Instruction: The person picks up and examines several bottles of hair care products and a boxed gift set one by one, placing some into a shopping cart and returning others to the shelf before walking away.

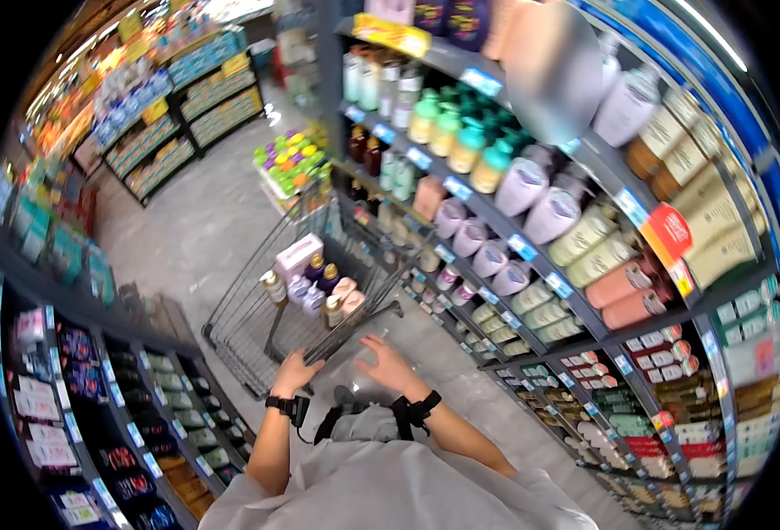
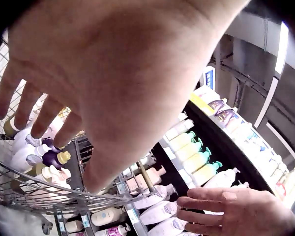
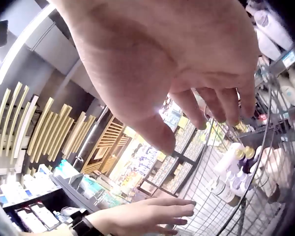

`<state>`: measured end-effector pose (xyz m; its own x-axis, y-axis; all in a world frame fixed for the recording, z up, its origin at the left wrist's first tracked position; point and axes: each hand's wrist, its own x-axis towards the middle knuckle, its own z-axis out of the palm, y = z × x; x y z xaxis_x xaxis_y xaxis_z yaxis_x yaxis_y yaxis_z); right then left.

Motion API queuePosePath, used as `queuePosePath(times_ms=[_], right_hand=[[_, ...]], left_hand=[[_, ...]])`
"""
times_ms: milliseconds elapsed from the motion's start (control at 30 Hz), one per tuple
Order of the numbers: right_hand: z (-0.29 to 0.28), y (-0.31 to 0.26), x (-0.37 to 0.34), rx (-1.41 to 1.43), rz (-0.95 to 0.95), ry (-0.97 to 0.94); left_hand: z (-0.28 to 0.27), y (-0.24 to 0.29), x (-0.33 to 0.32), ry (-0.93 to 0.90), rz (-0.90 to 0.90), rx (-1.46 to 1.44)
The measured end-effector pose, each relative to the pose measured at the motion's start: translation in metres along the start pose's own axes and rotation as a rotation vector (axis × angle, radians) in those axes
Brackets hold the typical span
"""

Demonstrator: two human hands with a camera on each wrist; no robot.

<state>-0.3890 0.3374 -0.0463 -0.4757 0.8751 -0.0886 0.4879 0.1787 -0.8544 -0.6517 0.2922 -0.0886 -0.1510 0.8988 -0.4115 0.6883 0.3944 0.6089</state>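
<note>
My left hand [image 1: 295, 372] is held out with its fingers spread loosely, close to the near end of a wire shopping cart [image 1: 241, 365]. To its right, my right hand [image 1: 388, 366] reaches forward with straight fingers and nothing in its palm. Inside the cart stand a pale pink box [image 1: 299, 254], dark purple bottles [image 1: 329, 277] with gold caps, lavender pump bottles [image 1: 305, 295] and pink bottles [image 1: 352, 299]. A white bottle [image 1: 273, 288] with a brownish lower part is at the cart's left side. In the left wrist view, the left fingers overlap the cart's wire rim [image 2: 64, 192].
A tall shelf [image 1: 496, 234] of pump bottles and tubes runs along the right. On the left is a lower shelf [image 1: 116, 389] with packaged goods. Beyond the cart, a display of colourful items [image 1: 293, 161] stands on the grey floor [image 1: 156, 243].
</note>
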Motion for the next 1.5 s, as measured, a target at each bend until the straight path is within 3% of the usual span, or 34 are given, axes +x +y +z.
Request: queuePosePath(times_ms=[200,333,433,500,633,700,833,967,1067,1133,1233,1333,1500], right_hand=[[0.046,-0.01,0.04,-0.014,0.048,-0.16],[0.054,-0.023,0.067,-0.024,0.067,-0.21],[0.062,-0.026,0.09,-0.021,0.098,-0.272],[0.067,-0.021,0.105,-0.044,0.106,-0.307],[0.078,-0.007,0.149,-0.171,0.074,-0.341],[0.087,-0.004,0.171,-0.227,0.059,-0.368],[0.112,-0.008,0.223,-0.122,-0.031,-0.352],[0.144,0.002,0.289,0.093,-0.052,-0.279],[0.168,0.024,0.342,-0.058,-0.127,-0.349],[0.181,0.032,0.371,-0.155,-0.116,-0.443],[0.21,0.047,0.408,-0.413,-0.311,-0.394],[0.238,0.061,0.439,-0.461,-0.37,-0.501],[0.271,0.077,0.455,-0.538,-0.478,-0.455]], left_hand=[[-0.022,-0.032,0.002,-0.008,-0.029,0.007],[-0.028,-0.056,0.006,0.0,0.054,-0.075],[-0.032,-0.077,0.011,-0.023,-0.025,-0.175],[-0.029,-0.097,0.019,0.002,0.038,-0.32],[-0.046,-0.109,0.019,0.014,-0.064,-0.344],[-0.049,-0.115,0.018,0.116,-0.112,-0.333],[-0.062,-0.119,0.03,0.164,-0.168,-0.361],[-0.068,-0.124,0.059,0.17,-0.239,-0.439],[-0.09,-0.104,0.081,0.124,-0.4,-0.434],[-0.082,-0.115,0.104,0.147,-0.357,-0.409],[-0.064,-0.14,0.157,0.143,-0.394,-0.561],[-0.045,-0.151,0.198,0.106,-0.458,-0.538],[-0.041,-0.147,0.255,0.218,-0.574,-0.634]])
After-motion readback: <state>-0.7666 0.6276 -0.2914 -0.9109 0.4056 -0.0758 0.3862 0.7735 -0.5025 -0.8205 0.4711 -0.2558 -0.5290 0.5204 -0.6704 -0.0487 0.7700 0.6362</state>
